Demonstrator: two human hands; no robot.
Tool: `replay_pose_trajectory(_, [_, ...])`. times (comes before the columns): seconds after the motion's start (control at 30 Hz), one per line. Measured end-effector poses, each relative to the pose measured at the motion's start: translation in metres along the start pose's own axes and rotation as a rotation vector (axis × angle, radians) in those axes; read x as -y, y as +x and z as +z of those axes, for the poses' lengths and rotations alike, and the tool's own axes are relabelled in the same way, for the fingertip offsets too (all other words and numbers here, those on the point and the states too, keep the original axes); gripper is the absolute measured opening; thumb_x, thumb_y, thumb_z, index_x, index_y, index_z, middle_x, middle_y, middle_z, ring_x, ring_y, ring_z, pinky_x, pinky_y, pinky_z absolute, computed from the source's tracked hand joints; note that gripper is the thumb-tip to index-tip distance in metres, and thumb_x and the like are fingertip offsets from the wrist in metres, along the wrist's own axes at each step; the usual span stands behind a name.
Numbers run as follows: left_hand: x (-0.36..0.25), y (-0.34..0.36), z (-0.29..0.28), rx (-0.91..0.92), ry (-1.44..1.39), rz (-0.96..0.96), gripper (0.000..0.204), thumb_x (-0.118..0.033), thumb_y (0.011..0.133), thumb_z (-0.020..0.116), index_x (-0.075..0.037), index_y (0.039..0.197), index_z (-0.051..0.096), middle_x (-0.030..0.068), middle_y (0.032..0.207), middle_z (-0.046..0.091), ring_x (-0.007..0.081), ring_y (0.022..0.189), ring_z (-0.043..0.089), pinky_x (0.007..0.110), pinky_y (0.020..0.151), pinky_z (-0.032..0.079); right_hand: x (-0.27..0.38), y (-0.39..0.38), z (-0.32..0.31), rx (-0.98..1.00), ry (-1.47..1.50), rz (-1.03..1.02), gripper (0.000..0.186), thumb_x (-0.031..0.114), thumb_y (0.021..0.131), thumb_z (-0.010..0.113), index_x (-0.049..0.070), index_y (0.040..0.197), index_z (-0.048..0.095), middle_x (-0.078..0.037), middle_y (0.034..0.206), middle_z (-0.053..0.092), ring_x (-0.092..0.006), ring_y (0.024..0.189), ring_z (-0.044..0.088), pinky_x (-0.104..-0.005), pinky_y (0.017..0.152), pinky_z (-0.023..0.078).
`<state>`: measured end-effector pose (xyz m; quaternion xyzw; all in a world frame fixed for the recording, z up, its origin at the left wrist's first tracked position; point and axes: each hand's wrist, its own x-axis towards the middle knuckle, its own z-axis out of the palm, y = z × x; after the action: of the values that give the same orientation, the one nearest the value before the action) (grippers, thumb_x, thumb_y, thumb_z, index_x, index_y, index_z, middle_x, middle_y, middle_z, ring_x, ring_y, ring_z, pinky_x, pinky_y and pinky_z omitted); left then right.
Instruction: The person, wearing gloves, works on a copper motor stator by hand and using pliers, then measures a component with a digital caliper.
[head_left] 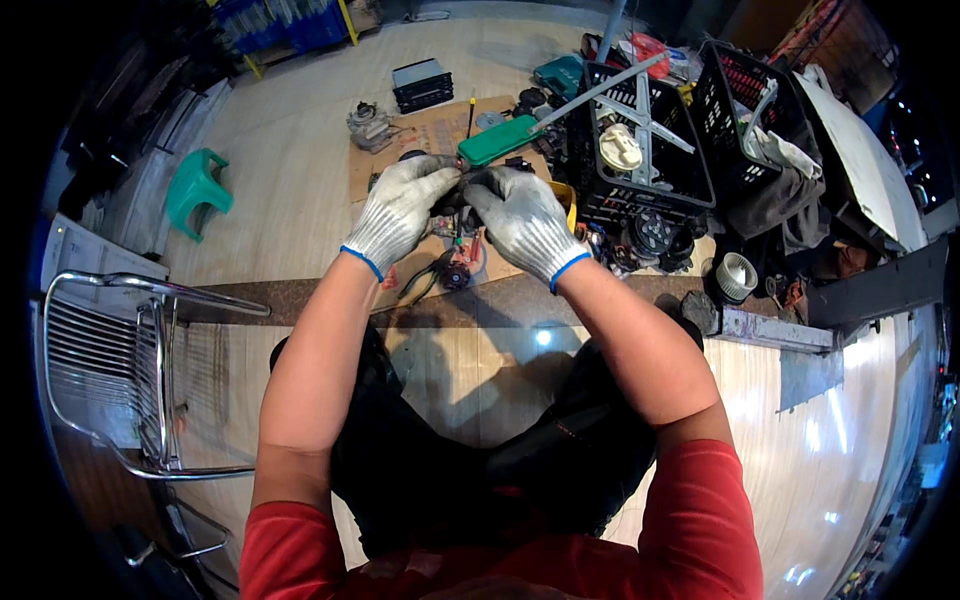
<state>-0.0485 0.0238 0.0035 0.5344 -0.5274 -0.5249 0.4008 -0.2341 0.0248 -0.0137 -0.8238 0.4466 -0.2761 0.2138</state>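
While both gloved hands' fingers clamp small dark part [452, 196]; cardboard sheet [420, 130] below; crates [640, 140] crowd right.

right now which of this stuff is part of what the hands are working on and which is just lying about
In hand:
left hand and right hand, both gloved, closed on a small dark part between them

Lying about:
green case
cardboard sheet
screwdriver
black crates
green stool
metal chair
white fan wheel

Glossy pale floor [300, 150] reflecting lights, a chrome wire chair [120, 370] at left, green plastic stool [197, 190] beyond
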Motion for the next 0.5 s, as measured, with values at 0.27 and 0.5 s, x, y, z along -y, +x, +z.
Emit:
replay_pose_trajectory(0.27, [0.008, 0.008, -0.003, 0.062, -0.820, 0.032, 0.033, -0.012, 0.102, 0.050, 0.008, 0.128, 0.050, 0.0238, 0.120, 0.064, 0.0336, 0.105, 0.067, 0.045, 0.091, 0.058, 0.012, -0.005, 0.014, 0.024, 0.094, 0.076, 0.038, 0.032, 0.093, 0.056, 0.006, 0.118, 0.066, -0.022, 0.124, 0.061, -0.0392, 0.112, 0.059, -0.0449, 0.094, 0.048])
replay_pose_trajectory(0.5, [0.003, 0.003, -0.003, 0.030, -0.896, 0.048, 0.027, -0.014, 0.101, 0.052, 0.005, 0.121, 0.056, 0.0212, 0.111, 0.067, 0.0331, 0.099, 0.069, 0.045, 0.084, 0.060, 0.009, -0.008, 0.025, -0.102, 0.093, -0.005, 0.035, 0.028, 0.093, 0.058, 0.002, 0.114, 0.067, -0.023, 0.110, 0.068, -0.0399, 0.104, 0.064, -0.0428, 0.089, 0.049])
